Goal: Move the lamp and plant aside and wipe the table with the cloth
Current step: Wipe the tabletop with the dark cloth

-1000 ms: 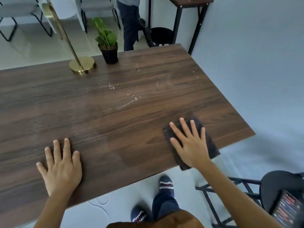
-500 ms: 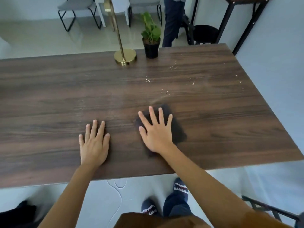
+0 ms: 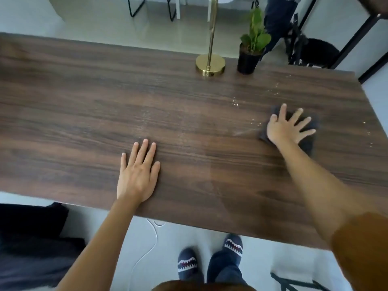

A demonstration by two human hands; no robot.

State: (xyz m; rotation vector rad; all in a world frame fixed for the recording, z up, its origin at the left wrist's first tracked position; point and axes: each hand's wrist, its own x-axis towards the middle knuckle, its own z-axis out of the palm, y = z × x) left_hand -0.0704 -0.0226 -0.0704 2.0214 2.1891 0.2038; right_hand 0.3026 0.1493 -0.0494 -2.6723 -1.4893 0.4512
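At three o'clock on the wooden worktop (image 3: 84, 114) we press our right hand (image 3: 283, 131) flat on the dark grey cloth (image 3: 308, 143), fingers (image 3: 302, 122) spread wide and lying on top of it rather than curled around it. Pale specks (image 3: 236, 103) dot the wood just beside the cloth at nine and eleven o'clock of it, with more (image 3: 275, 89) toward the far right edge. Our left hand (image 3: 137, 175) lies palm down near the worktop's six o'clock edge, fingers straight and close together, holding nothing. At one o'clock, against the far edge, stands the brass lamp (image 3: 210, 65) on its round base, its stem rising out of view. Just to its right, apart from it, sits the small green plant (image 3: 253, 42) in a black pot. Beyond the worktop a person in dark trousers (image 3: 277, 19) stands beside a black stool (image 3: 317, 52). Below the near edge we see our dark slippers (image 3: 188, 264) with shark-tooth prints on the pale floor.
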